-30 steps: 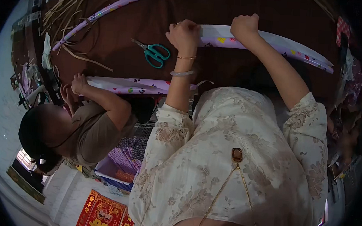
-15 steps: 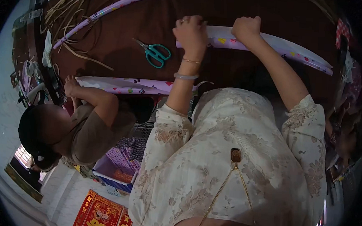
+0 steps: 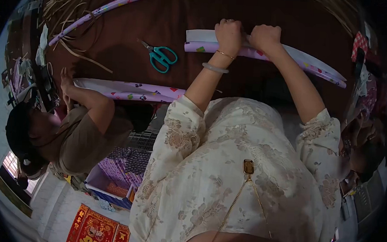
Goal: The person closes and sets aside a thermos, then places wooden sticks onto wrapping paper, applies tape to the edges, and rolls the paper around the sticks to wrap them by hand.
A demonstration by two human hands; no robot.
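Observation:
Across the brown-covered table (image 3: pixel 133 19) lies a partly rolled patterned sheet (image 3: pixel 303 63), lilac with small coloured shapes and a pale inner side, like wrapping paper. My left hand (image 3: pixel 228 36) is closed over its upper edge, left of the middle. Close beside it, my right hand (image 3: pixel 265 39) is also closed on the sheet. The fingertips of both hands are curled away from view. The sheet's left end sticks out past my left hand, and its right part stretches towards the table's right side. Teal-handled scissors (image 3: pixel 162 59) lie to the left of the sheet.
At the left, another person's hand (image 3: pixel 67 86) is near a second patterned sheet (image 3: pixel 131 90). A thin patterned roll (image 3: pixel 111 14) and tan strips (image 3: pixel 68 2) lie at the far left. Below, a bin (image 3: pixel 96 184) holds patterned rolls.
My left hand has moved right along the sheet, close to my right hand, uncovering the sheet's left end. The right hand has shifted slightly down in view.

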